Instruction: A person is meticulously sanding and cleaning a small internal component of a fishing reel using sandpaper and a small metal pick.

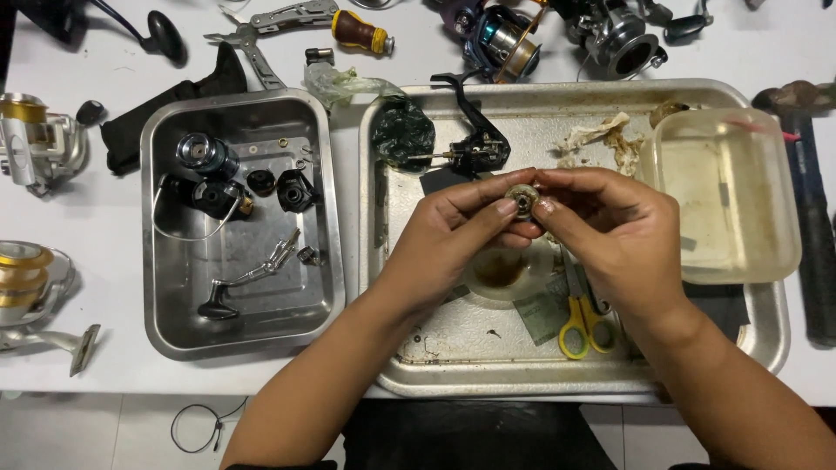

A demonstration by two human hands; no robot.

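Pinching small round part [523, 201] | both hands' [453, 231] [610, 231] grip clamped | steel tray [453, 348] | white table [104, 235]

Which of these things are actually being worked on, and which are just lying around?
In hand: small round metal part, pinched by left hand and right hand over the big tray.

Lying about: scissors, plastic tub, small tray, hammer.
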